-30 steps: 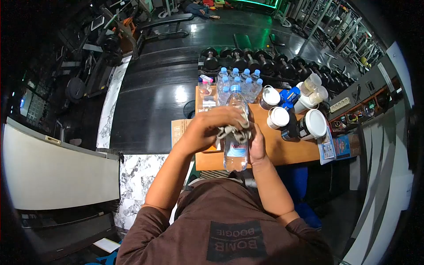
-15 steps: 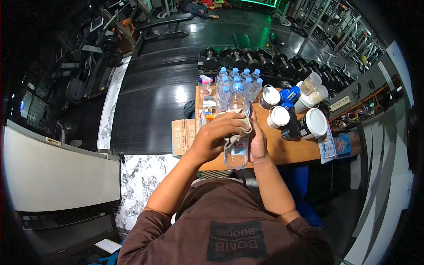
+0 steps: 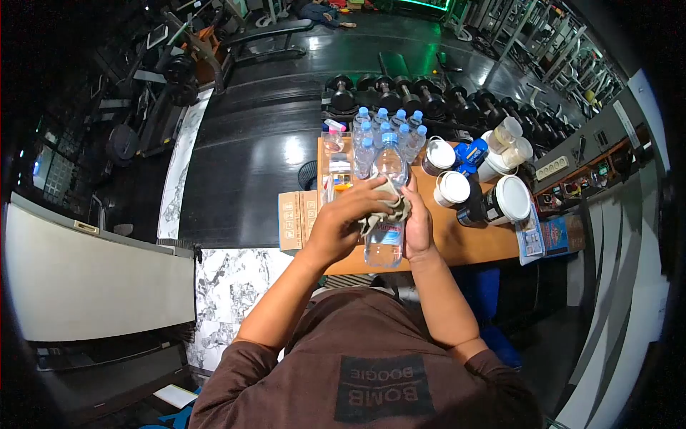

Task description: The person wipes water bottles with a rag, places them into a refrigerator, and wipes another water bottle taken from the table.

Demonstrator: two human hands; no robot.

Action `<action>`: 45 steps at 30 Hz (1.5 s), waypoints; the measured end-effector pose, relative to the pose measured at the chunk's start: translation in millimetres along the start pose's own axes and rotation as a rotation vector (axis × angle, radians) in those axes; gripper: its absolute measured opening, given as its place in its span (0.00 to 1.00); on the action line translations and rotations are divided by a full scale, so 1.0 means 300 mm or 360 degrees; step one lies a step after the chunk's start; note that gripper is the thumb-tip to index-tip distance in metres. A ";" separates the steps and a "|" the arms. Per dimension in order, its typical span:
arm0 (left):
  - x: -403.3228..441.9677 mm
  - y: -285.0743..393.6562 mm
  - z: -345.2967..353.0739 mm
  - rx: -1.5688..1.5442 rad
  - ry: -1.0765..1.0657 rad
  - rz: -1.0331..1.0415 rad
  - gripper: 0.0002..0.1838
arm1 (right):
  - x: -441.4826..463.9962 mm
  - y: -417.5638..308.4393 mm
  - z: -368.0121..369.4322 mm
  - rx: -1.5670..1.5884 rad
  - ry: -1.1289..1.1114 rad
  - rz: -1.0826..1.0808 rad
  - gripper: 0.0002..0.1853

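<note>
A large clear water bottle (image 3: 384, 254) with a blue cap stands upright in front of my body, its label partly covered. My right hand (image 3: 419, 227) grips the bottle along its right side. Bunched under the fingers of my left hand (image 3: 343, 220) is a pale beige cloth (image 3: 391, 196), pressed against the front and left side of the bottle. The left palm is hidden, as are some of the right fingers behind the bottle. Just beyond stand several smaller water bottles (image 3: 364, 146) with blue caps, grouped on the wooden table (image 3: 464, 247).
White-lidded tubs (image 3: 509, 199) and a blue container (image 3: 471, 154) occupy the table's right side. An organizer box (image 3: 336, 168) sits at its left edge, beside a cardboard box (image 3: 289, 222). Behind the table runs a rack of dumbbells (image 3: 429, 96). A person (image 3: 321, 14) is on the floor far back.
My left hand and the cloth have shifted slightly on the bottle, showing more of its label. The bottle's cap end has moved slightly right, and my right hand still holds it.
</note>
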State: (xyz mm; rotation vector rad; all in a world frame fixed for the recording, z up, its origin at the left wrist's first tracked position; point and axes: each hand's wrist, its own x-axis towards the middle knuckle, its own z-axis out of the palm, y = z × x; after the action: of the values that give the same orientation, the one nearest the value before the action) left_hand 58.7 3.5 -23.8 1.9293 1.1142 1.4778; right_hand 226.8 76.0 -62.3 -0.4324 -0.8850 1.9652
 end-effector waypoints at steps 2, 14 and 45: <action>-0.024 -0.007 -0.028 -0.0047 -0.0012 -0.0042 0.18 | -0.001 -0.012 0.003 -0.0017 -0.0038 0.0000 0.28; -0.021 -0.015 0.001 -0.0021 0.0086 -0.0017 0.19 | -0.006 0.016 0.013 -0.0015 0.0005 0.0003 0.30; -0.050 -0.056 -0.061 -0.0184 0.0141 -0.0058 0.17 | -0.008 0.025 0.057 0.0031 0.0118 -0.0008 0.27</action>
State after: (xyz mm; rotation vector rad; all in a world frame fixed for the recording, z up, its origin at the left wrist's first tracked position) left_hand 34.6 -1.4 -39.3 1.7718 1.0712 1.5855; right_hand 213.3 64.4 -56.3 -0.4885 -0.8185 1.9390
